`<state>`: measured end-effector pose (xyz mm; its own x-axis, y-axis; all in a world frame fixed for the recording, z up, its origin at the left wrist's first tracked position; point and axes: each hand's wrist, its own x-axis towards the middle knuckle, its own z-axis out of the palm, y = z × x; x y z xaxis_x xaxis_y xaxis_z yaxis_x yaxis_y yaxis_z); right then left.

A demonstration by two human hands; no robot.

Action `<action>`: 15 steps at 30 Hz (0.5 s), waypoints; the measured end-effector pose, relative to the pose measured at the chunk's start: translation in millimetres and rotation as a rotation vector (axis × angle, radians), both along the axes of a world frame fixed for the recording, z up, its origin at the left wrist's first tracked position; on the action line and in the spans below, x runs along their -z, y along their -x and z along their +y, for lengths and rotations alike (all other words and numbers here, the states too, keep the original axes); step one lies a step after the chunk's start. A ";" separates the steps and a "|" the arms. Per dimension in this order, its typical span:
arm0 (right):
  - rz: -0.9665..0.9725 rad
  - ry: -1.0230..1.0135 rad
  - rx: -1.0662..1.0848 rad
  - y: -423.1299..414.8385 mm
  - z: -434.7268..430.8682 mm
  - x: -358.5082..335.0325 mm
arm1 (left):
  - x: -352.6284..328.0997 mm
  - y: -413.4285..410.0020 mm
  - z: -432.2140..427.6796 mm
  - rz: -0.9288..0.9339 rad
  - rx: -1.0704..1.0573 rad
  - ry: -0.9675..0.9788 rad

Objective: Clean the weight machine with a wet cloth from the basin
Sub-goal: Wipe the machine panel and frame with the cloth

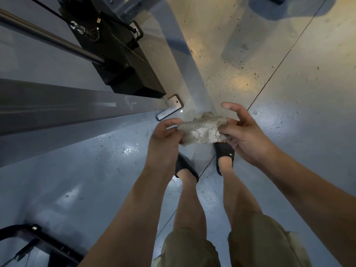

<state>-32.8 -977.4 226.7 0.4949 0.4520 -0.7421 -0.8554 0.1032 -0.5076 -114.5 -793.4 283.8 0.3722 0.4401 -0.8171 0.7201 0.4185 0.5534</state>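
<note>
Above the slippered feet, left hand and right hand each pinch an end of the grey cloth, held clear of the weight machine's frame on the left. The cloth is in hand, so wiping likely remains; no basin is in view.

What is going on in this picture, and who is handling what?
A person stands beside the weight machine, holding a pale cloth between both hands. The left hand pinches one end, the right hand grips the other. The cloth is clear of the machine; no basin is in view.
</note>
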 end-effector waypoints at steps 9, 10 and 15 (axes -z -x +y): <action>-0.337 0.200 -0.218 -20.6 2.1 -13.8 | -17.7 -5.6 16.4 -0.072 0.266 -0.279; -0.396 0.220 -0.228 -22.7 3.3 -16.1 | -19.1 -7.4 16.7 -0.073 0.245 -0.275; -0.572 0.279 -0.345 -28.7 9.5 -20.4 | -14.3 -9.9 16.9 -0.038 0.295 -0.329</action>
<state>-4.1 -967.9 247.0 0.7035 0.4842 -0.5202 -0.4088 -0.3231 -0.8535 -104.5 -776.5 298.0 0.5475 0.5452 -0.6348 0.7591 -0.0044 0.6509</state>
